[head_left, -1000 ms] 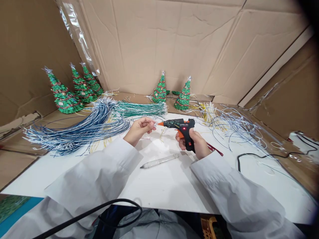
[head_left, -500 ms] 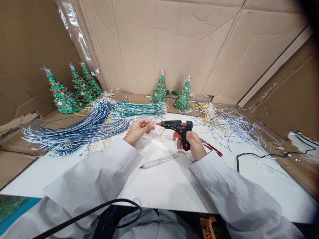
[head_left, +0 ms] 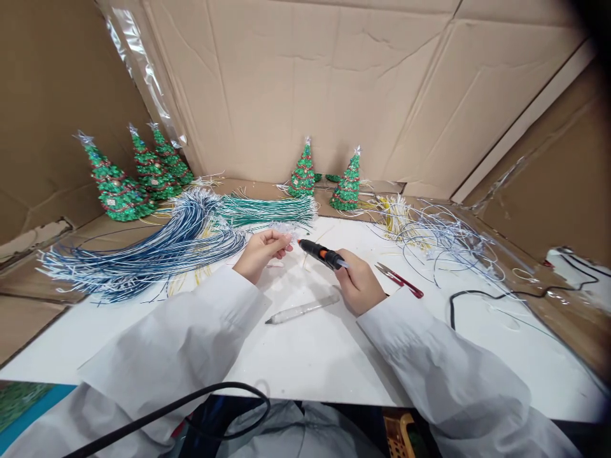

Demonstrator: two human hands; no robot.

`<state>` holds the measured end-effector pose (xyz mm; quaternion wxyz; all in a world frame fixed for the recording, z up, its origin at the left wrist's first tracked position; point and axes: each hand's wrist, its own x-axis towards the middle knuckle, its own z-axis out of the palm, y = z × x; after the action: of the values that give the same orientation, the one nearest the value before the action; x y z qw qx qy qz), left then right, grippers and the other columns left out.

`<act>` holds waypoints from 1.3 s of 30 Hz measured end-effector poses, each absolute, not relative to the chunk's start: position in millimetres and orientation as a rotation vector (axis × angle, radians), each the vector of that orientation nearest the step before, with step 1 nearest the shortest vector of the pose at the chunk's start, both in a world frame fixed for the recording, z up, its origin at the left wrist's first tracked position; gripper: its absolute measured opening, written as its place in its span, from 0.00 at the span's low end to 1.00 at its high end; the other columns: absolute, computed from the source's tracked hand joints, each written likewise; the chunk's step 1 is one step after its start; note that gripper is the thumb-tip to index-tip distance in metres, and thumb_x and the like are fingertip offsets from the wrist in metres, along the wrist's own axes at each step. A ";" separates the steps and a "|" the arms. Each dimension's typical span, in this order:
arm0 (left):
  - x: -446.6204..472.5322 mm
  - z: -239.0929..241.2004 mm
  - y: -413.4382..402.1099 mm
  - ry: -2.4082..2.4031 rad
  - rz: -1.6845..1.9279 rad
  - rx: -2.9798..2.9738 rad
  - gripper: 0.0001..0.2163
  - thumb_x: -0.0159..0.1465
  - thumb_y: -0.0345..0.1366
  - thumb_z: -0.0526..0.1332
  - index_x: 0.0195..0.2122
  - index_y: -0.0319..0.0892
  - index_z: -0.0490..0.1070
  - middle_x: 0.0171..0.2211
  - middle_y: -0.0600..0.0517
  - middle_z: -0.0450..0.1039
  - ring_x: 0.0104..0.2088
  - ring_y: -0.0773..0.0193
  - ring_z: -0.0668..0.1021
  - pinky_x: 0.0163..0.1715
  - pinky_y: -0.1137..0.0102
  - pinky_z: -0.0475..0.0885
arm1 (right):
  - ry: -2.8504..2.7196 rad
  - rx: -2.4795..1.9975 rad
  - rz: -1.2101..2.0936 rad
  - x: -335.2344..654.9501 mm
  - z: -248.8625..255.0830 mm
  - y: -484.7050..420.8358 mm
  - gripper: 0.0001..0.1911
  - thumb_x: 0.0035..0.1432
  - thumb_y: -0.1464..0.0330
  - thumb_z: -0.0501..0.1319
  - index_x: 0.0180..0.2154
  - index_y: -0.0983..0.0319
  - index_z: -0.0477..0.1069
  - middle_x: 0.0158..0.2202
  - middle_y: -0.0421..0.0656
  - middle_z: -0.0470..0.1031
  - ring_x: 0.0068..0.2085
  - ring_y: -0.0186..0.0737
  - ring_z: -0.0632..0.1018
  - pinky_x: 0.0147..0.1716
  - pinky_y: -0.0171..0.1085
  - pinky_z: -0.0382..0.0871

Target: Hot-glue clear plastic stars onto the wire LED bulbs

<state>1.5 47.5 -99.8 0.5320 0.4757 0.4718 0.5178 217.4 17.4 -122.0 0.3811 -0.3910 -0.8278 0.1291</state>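
Note:
My right hand [head_left: 359, 283] is wrapped round the handle of a black and orange hot glue gun [head_left: 319, 252], its back end tilted toward me. The gun's orange nozzle points left, close to my left fingertips. My left hand [head_left: 261, 253] is closed in a pinch on a small clear plastic piece [head_left: 294, 237], whose shape is hard to make out. Below the hands, a clear-barrelled pen [head_left: 301, 310] lies on the white board [head_left: 305, 362]. Red-handled snips [head_left: 401, 281] rest just right of my right hand.
Bundles of blue-white wires [head_left: 157, 257] and green wires [head_left: 267, 210] lie left and behind. Loose pale wires [head_left: 453, 238] and yellow ones [head_left: 398, 216] spread at right. Small green Christmas trees [head_left: 346, 184] stand along the cardboard wall [head_left: 310, 76]. A black cord [head_left: 501, 296] runs rightward.
My right hand has turned the glue gun from lying sideways to slanting back toward me, its nozzle pulled slightly off the left fingertips. My left hand keeps its pinch.

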 end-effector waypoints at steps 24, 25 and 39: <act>-62.4 -88.2 70.6 1.930 0.626 2.038 0.07 0.47 0.40 0.64 0.21 0.44 0.78 0.22 0.50 0.76 0.26 0.59 0.74 0.25 0.70 0.60 | -2.125 -1.649 0.176 221.9 -131.4 29.8 0.19 0.53 0.73 0.56 0.48 0.62 0.66 0.48 0.51 0.64 0.49 0.52 0.65 0.45 0.47 0.61; -61.4 -89.0 70.3 1.916 0.607 2.038 0.06 0.46 0.40 0.64 0.21 0.44 0.78 0.22 0.50 0.76 0.25 0.59 0.74 0.24 0.71 0.60 | -2.120 -1.651 0.185 222.1 -131.9 29.8 0.19 0.52 0.73 0.56 0.48 0.62 0.66 0.48 0.51 0.63 0.49 0.52 0.66 0.45 0.47 0.61; -59.1 -92.4 69.1 1.824 0.746 1.781 0.05 0.40 0.38 0.67 0.18 0.43 0.77 0.14 0.52 0.71 0.19 0.62 0.70 0.22 0.70 0.58 | -2.121 -1.716 0.211 218.9 -130.1 28.3 0.19 0.54 0.70 0.56 0.49 0.62 0.65 0.47 0.52 0.64 0.48 0.53 0.66 0.43 0.47 0.60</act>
<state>-59.1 69.1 -92.4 0.2404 0.6509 0.6666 0.2725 218.9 28.3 -130.1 0.2013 -0.6141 -0.7594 0.0756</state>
